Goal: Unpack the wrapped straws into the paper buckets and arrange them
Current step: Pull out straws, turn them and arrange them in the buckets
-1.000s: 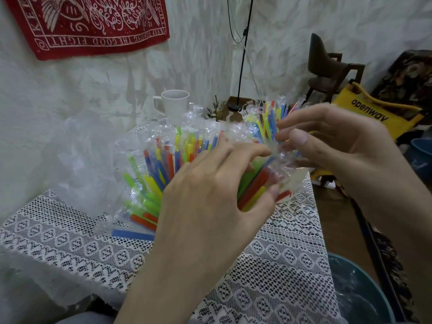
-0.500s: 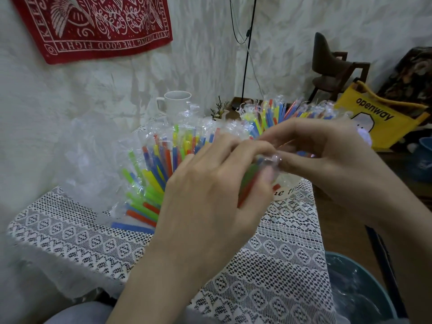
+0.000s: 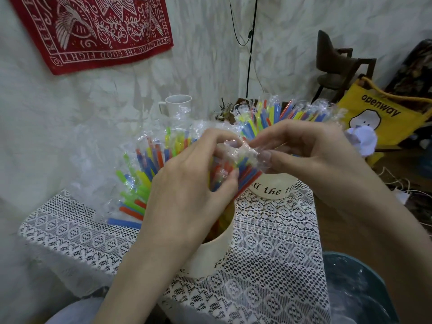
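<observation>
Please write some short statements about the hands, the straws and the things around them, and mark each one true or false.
1. Both hands pinch the clear wrapper above the straws. True.
2. The left hand lies flat on the lace cloth. False: it is raised and grips the wrapper.
3. A white mug stands behind the straws. True.
4. The near paper bucket holds no straws. False: straws stand in it.
5. The bag by the right hand is green. False: it is yellow.
</observation>
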